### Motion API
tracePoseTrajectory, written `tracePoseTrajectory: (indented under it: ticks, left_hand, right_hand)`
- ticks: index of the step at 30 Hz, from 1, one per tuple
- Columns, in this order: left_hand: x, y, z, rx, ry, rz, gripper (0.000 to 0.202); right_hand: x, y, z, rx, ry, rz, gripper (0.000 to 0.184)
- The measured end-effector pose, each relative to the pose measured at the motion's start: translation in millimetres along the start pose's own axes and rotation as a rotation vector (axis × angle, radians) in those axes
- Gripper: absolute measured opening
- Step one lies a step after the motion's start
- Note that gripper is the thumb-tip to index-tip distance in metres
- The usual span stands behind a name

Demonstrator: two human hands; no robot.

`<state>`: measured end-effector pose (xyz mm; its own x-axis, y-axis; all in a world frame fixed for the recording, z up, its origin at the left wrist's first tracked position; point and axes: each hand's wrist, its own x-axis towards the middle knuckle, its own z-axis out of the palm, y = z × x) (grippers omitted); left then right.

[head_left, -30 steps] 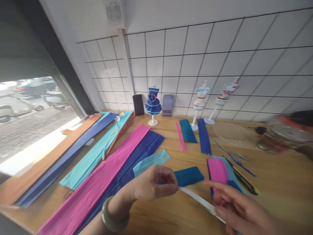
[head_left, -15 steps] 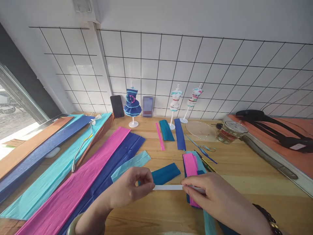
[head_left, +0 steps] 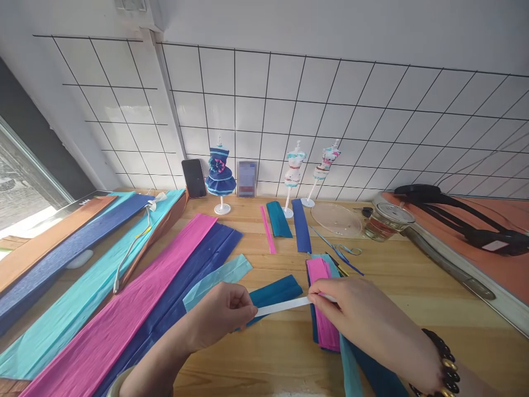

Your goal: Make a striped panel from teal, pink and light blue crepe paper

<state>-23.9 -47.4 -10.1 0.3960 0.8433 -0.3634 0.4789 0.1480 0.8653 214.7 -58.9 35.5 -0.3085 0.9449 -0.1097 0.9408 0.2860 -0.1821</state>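
Observation:
My left hand (head_left: 221, 317) and my right hand (head_left: 355, 320) each pinch one end of a narrow white strip (head_left: 283, 306), stretched between them just above the wooden table (head_left: 413, 298). Under the strip lies a folded teal paper piece (head_left: 276, 289). A folded pink paper piece (head_left: 322, 300) lies under my right hand, on teal and blue paper. A light blue piece (head_left: 219, 278) lies next to my left hand.
Long crepe paper sheets lie at the left: pink (head_left: 136, 314), dark blue (head_left: 206, 256), turquoise (head_left: 82, 309), brown (head_left: 49, 242). At the wall stand a phone (head_left: 194, 178), a blue dress mannequin (head_left: 220, 173) and two small mannequins (head_left: 294, 171). A glass jar (head_left: 386, 220) and orange board (head_left: 487, 242) sit right.
The camera view swung to the right and settled. My right hand took hold of the white strip's free end, and the strip now runs taut between both hands, lifted slightly.

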Motion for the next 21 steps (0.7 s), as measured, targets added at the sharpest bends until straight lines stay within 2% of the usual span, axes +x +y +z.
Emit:
tracePoseTrajectory:
  ticks: [12, 16, 21]
  left_hand:
    - [2, -4, -4.0, 0.048, 0.000, -0.075, 0.025]
    - [4, -9, -6.3, 0.092, -0.025, -0.116, 0.021]
    - [0, -13, -11.2, 0.125, -0.087, -0.133, 0.018]
  right_hand:
    - [17, 3, -9, -0.137, -0.060, 0.048, 0.024]
    - [27, 5, -7, -0.138, -0.102, 0.035, 0.029]
    - [37, 12, -9, -0.043, -0.243, -0.029, 0.027]
